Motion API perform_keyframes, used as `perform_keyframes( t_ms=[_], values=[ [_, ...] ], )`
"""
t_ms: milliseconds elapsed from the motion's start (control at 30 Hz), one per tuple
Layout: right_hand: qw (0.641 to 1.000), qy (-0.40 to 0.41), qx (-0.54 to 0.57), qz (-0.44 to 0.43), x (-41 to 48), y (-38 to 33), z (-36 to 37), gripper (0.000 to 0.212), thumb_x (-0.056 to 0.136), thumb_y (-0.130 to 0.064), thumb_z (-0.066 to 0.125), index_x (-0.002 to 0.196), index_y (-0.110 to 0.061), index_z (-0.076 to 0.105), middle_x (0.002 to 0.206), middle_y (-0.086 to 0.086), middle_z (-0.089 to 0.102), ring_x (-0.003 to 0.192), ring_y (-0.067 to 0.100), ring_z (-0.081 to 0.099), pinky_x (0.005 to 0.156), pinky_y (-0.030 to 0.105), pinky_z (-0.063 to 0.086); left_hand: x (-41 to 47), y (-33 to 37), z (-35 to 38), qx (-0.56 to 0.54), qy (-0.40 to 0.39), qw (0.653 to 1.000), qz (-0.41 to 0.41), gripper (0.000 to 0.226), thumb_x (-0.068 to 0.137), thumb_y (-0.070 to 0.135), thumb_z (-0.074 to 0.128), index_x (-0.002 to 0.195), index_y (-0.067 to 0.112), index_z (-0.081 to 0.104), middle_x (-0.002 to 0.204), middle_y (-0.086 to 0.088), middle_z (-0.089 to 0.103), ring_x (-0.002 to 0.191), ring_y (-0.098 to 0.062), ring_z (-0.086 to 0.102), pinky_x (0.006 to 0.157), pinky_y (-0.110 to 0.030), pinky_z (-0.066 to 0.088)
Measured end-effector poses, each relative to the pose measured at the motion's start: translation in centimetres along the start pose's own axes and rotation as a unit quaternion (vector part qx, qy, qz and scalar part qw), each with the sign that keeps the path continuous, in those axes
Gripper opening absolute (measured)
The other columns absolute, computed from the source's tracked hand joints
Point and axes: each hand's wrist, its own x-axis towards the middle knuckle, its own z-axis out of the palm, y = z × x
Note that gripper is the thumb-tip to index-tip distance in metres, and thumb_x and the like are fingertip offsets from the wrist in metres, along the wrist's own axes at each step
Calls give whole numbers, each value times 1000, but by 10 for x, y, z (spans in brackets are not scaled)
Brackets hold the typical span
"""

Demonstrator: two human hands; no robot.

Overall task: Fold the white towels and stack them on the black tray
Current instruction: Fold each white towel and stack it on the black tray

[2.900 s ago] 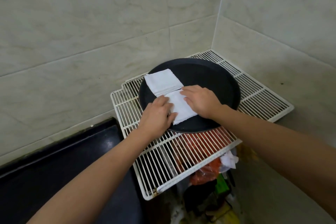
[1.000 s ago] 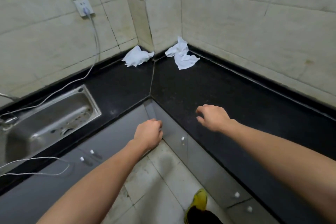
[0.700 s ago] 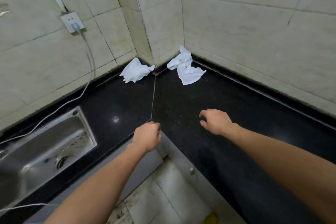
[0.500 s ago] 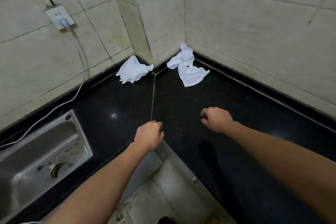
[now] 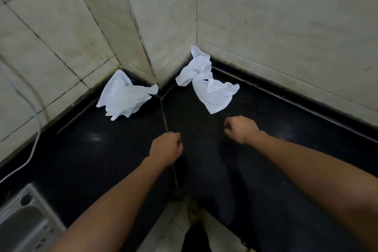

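Note:
Two crumpled white towels lie in the far corner of a black counter (image 5: 286,145). The left towel (image 5: 122,98) rests against the tiled pillar; the right towel (image 5: 210,86) sprawls along the back wall. My left hand (image 5: 166,147) hovers over the counter seam with fingers curled and nothing in it. My right hand (image 5: 241,128) is loosely curled too, empty, just short of the right towel's near corner. The black tray is out of view.
Tiled walls (image 5: 286,26) close the corner behind the towels. A white cable (image 5: 33,145) runs down the left wall onto the counter. A steel sink (image 5: 22,225) sits at the bottom left. The counter's inner corner edge is near the bottom centre, floor below.
I have turned from the tray on the wire rack to the counter corner. Over the last second the view closed in on the towels, and both hands came nearer to them.

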Motion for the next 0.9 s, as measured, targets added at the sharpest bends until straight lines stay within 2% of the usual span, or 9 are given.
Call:
perform_keyframes(
  t_ms=[167,233,300,400,500,633,767,900],
  values=[
    [999,-8,17,44,75,-32,4,24,90,-33,55,108,-18,61,110,8,63,99,28,60,72,32,42,51,-49,5,-36,-29,999,4,18,92,30,52,100,18,62,103,-4,62,93,-24,59,76,-36,48],
    [998,-6,31,59,100,-43,10,30,91,-32,55,116,-15,59,117,8,61,104,29,59,78,35,46,61,-64,12,-54,-34,998,2,17,91,29,52,98,18,62,101,-4,62,92,-24,59,73,-34,45],
    [997,-5,24,72,119,-49,16,38,92,-33,55,124,-13,54,125,9,55,110,30,56,82,37,44,66,-76,19,-62,-39,997,0,16,91,29,53,98,18,62,100,-3,61,92,-23,59,70,-31,41],
    [996,0,-25,89,141,-51,29,37,93,-29,54,123,-9,49,123,12,50,107,31,55,73,35,39,74,-91,27,-67,-48,997,1,18,91,30,53,99,18,64,99,-2,62,91,-21,59,67,-29,39],
    [993,7,-74,93,155,-50,33,30,93,-22,52,119,-8,48,118,13,54,101,31,58,70,36,41,85,-103,32,-71,-60,996,4,19,91,29,54,101,18,65,99,-2,62,90,-21,59,67,-28,39],
    [995,-27,-42,86,152,-42,28,29,93,-26,52,117,-11,53,116,12,58,100,31,59,75,36,45,100,-100,31,-72,-69,995,18,19,91,28,54,101,16,64,101,-3,62,92,-22,59,69,-30,41],
    [999,-7,-10,41,115,-32,26,30,94,-30,49,117,-15,61,115,9,56,101,30,57,78,37,47,120,-74,29,-78,-55,994,57,19,92,26,54,102,14,63,102,-4,59,93,-22,58,70,-32,45],
    [1000,17,1,-2,64,-18,28,27,94,-28,48,111,-17,64,108,6,55,100,26,54,73,36,47,133,-39,33,-47,-47,992,103,28,92,25,50,118,15,55,118,-4,48,107,-23,47,81,-37,46]
  ],
)
